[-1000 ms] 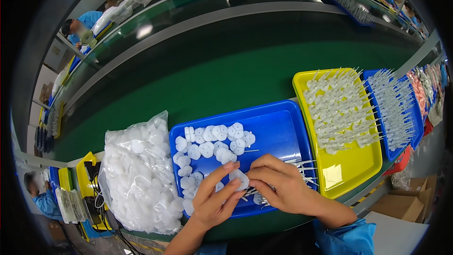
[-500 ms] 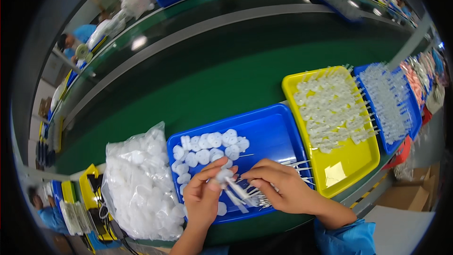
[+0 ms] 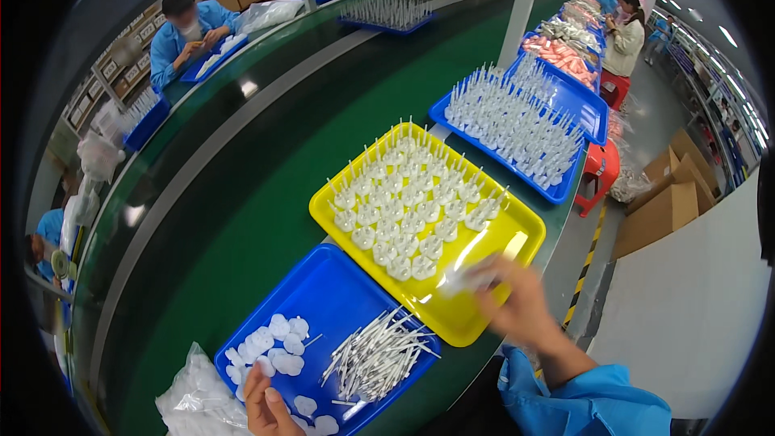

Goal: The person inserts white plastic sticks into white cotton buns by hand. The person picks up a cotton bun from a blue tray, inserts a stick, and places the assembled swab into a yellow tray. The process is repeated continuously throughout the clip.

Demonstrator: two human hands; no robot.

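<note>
My right hand, smeared by motion, is over the near end of the yellow tray. Its fingers are closed on a blurred white plastic piece. In that tray stand several white rounded pieces with upright clear stems. At the lower edge, my left hand has its fingertips beside white lobed discs in the near blue tray. Its thumb and forefinger are slightly apart. A heap of thin white sticks lies in the same blue tray.
A clear bag of white parts sits left of the near blue tray. Beyond the yellow tray, another blue tray holds stemmed pieces. A red stool and cardboard boxes are at right. A co-worker sits across the green belt.
The view has swung right. My hands, earlier together over the blue tray, have separated; the right carries a white piece over the yellow tray, the left is at the discs.
</note>
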